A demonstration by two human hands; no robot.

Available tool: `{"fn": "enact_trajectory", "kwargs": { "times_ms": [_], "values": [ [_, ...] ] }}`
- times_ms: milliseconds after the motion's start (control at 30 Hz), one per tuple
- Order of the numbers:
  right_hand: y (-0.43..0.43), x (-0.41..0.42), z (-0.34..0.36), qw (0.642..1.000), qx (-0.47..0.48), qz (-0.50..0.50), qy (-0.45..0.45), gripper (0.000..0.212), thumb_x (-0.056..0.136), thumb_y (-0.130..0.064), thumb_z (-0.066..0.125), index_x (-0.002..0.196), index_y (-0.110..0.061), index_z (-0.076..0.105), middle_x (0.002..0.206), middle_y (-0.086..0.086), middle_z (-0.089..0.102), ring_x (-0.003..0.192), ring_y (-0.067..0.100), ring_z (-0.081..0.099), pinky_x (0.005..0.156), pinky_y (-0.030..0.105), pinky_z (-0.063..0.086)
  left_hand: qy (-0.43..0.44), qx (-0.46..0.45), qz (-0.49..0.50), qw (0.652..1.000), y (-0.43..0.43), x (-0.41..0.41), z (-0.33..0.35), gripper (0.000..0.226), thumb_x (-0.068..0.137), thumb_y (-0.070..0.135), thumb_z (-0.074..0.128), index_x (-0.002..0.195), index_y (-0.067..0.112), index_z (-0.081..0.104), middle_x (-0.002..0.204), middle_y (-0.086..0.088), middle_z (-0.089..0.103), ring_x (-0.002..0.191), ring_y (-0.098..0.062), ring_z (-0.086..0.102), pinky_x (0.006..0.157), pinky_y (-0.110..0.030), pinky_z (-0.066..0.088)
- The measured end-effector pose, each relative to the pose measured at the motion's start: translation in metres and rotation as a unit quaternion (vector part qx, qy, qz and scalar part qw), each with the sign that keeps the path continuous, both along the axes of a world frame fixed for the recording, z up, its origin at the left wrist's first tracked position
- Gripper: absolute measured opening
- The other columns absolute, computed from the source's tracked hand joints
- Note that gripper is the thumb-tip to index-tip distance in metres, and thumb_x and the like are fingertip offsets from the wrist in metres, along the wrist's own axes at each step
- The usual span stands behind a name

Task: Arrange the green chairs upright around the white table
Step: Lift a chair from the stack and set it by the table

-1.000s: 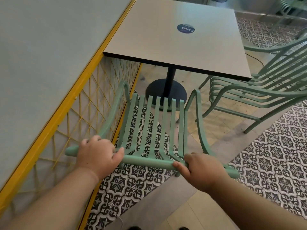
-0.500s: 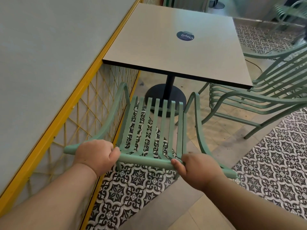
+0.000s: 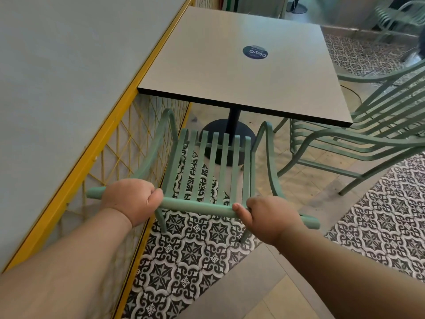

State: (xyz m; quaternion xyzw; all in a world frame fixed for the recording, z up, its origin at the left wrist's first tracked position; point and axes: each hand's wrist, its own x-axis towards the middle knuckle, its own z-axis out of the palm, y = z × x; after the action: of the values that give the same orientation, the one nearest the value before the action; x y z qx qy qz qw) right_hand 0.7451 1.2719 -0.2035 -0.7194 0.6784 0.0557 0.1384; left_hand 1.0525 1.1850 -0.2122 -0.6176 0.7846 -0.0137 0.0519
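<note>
A green slatted chair (image 3: 212, 162) stands upright in front of me, facing the white square table (image 3: 241, 72). Its seat front lies under the table's near edge, close to the black pedestal base (image 3: 220, 134). My left hand (image 3: 132, 200) grips the left part of the chair's top back rail. My right hand (image 3: 269, 215) grips the same rail further right. A second green chair (image 3: 358, 139) stands at the table's right side, its back running out of view.
A yellow-framed partition with yellow mesh (image 3: 119, 143) runs along the left, touching close to the chair's left armrest. Patterned black-and-white tiles (image 3: 386, 217) cover the floor. More green chairs (image 3: 391, 17) stand blurred at the far back right.
The chair has slid forward toward the table, its seat front now under the table edge. Both hands keep their grip on the back rail.
</note>
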Motion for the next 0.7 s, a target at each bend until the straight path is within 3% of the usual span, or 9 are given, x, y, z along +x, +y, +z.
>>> {"fn": "enact_trajectory", "kwargs": {
  "times_ms": [367, 567, 633, 700],
  "values": [
    [-0.026, 0.007, 0.004, 1.0, -0.011, -0.005, -0.007, 0.073, 0.093, -0.078, 0.012, 0.068, -0.026, 0.057, 0.061, -0.003, 0.059, 0.051, 0.012, 0.055, 0.049, 0.029, 0.053, 0.017, 0.008, 0.004, 1.0, -0.03, -0.003, 0.009, 0.046, 0.096, 0.044, 0.036, 0.062, 0.022, 0.058, 0.057, 0.002, 0.056, 0.053, -0.011, 0.049, 0.048, -0.027, 0.029],
    [-0.026, 0.007, 0.004, 1.0, -0.012, -0.01, 0.011, 0.075, 0.092, -0.078, 0.01, 0.069, -0.026, 0.057, 0.062, -0.002, 0.06, 0.053, 0.013, 0.058, 0.053, 0.031, 0.057, -0.017, 0.016, 0.011, 1.0, -0.031, -0.003, 0.012, 0.047, 0.095, 0.045, 0.034, 0.062, 0.023, 0.058, 0.057, 0.003, 0.055, 0.053, -0.011, 0.048, 0.05, -0.027, 0.028],
    [-0.024, 0.008, 0.005, 1.0, -0.008, -0.015, 0.016, 0.074, 0.093, -0.078, 0.011, 0.069, -0.026, 0.057, 0.063, -0.001, 0.061, 0.053, 0.013, 0.058, 0.053, 0.031, 0.057, -0.045, 0.023, 0.013, 0.999, -0.029, -0.007, 0.013, 0.048, 0.094, 0.045, 0.028, 0.066, 0.025, 0.062, 0.06, 0.005, 0.056, 0.059, -0.012, 0.05, 0.057, -0.03, 0.03],
    [-0.029, 0.009, 0.007, 1.0, 0.004, -0.024, -0.008, 0.074, 0.094, -0.078, 0.01, 0.071, -0.027, 0.058, 0.065, -0.002, 0.062, 0.055, 0.012, 0.059, 0.054, 0.031, 0.057, -0.07, 0.046, 0.047, 0.995, -0.025, -0.016, 0.019, 0.049, 0.092, 0.041, 0.02, 0.076, 0.028, 0.065, 0.074, 0.007, 0.056, 0.076, -0.015, 0.051, 0.072, -0.037, 0.035]
  ]
}}
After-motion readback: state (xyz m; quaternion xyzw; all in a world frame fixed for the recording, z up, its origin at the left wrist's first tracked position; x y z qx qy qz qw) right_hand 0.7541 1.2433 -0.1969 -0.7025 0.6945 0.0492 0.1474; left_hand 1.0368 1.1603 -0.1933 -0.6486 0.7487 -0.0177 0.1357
